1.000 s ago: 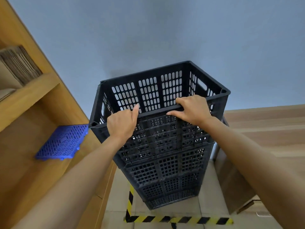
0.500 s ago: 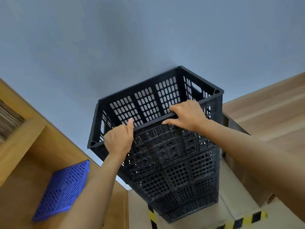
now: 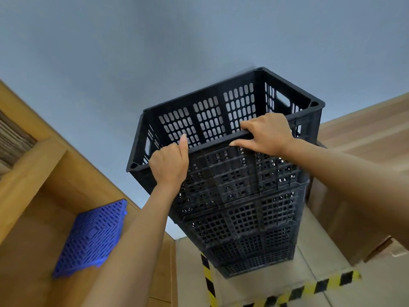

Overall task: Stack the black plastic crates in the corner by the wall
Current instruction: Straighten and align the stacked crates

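Observation:
A tall stack of black plastic crates (image 3: 243, 222) stands on the floor against the grey wall. The top crate (image 3: 210, 116) is open and empty, with slotted sides and handle holes. My left hand (image 3: 169, 166) grips its near rim left of centre, thumb raised against the edge. My right hand (image 3: 266, 136) is curled over the same rim further right, fingers inside the crate.
A wooden shelf unit (image 3: 39, 165) stands close on the left with a blue plastic grid panel (image 3: 90, 238) leaning in it. Cardboard boxes (image 3: 354, 209) stand right of the stack. Yellow-and-black hazard tape (image 3: 309, 289) marks the floor.
The view has tilted and shifted, so the stack sits further right and lower in frame. Both hands keep their hold on the top crate's near rim.

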### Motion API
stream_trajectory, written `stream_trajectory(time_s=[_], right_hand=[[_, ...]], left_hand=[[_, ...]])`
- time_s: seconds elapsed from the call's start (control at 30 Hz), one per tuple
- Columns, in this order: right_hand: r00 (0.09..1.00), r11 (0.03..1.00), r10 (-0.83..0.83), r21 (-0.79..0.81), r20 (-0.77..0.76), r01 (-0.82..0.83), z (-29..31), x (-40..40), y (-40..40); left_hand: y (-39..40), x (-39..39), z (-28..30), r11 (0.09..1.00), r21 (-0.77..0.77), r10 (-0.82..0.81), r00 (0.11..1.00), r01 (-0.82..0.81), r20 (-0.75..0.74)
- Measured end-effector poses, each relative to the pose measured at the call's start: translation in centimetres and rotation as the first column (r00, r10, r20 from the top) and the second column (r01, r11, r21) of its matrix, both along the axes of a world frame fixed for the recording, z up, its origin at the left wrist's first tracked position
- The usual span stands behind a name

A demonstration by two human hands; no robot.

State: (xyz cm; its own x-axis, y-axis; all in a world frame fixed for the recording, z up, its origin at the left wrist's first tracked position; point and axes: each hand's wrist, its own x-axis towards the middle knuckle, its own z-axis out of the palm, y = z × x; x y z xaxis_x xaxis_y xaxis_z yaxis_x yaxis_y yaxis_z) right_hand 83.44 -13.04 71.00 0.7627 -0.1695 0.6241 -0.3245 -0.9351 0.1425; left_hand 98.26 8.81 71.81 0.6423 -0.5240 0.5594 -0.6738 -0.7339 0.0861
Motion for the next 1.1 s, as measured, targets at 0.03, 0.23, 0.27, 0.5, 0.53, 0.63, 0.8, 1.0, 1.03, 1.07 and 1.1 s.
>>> stream_trajectory(time_s=[0.03,0.23,0.27,0.5,0.53,0.63,0.8,1.0,1.03,1.07,1.1], right_hand=[[1.0,1.0,0.001,-0.006,-0.003,-0.001,0.0,0.1,-0.2],[0.999,0.999,0.027,-0.024,-0.026,-0.028,0.2,0.5,-1.8],[0.999,0.999,0.037,-0.021,-0.029,-0.038,0.2,0.5,-2.1],[0.995,0.995,0.1,0.0,-0.02,-0.1,0.6,0.6,-4.4],[0.994,0.994,0.111,0.003,-0.023,-0.11,0.6,0.5,-4.5],[0.991,0.992,0.125,0.019,-0.039,-0.124,0.8,0.1,-4.4],[0.992,0.992,0.127,-0.002,-0.003,-0.127,0.5,-0.3,-4.4],[0.991,0.991,0.133,0.006,-0.027,-0.133,0.1,-1.1,-3.8],[0.992,0.992,0.124,0.006,-0.04,-0.124,0.1,-1.2,-3.7],[0.992,0.994,0.112,0.006,-0.054,-0.112,0.2,-1.3,-3.6],[0.993,0.995,0.101,0.011,-0.067,-0.101,0.3,-1.4,-3.4]], left_hand=[[-0.1,0.1,0.0,1.0,-0.002,0.002,1.0,-0.002,-0.004],[-1.1,-0.6,0.1,0.999,0.003,0.032,0.999,-0.032,-0.016],[-1.3,-0.7,0.2,0.999,-0.002,0.035,0.999,-0.035,-0.021],[-3.3,-2.0,0.5,0.996,-0.022,0.084,0.995,-0.085,-0.051],[-3.4,-2.2,0.5,0.995,-0.018,0.094,0.994,-0.095,-0.05],[-3.4,-2.6,0.7,0.994,-0.007,0.111,0.992,-0.112,-0.057],[-3.4,-3.3,0.9,0.99,0.016,0.139,0.989,-0.139,-0.041],[-2.7,-3.6,0.5,0.993,0.021,0.116,0.992,-0.115,-0.056],[-2.6,-3.6,0.5,0.993,0.027,0.115,0.992,-0.114,-0.06],[-2.5,-3.7,0.5,0.993,0.033,0.112,0.992,-0.11,-0.063],[-2.4,-3.7,0.6,0.994,0.037,0.104,0.992,-0.102,-0.067]])
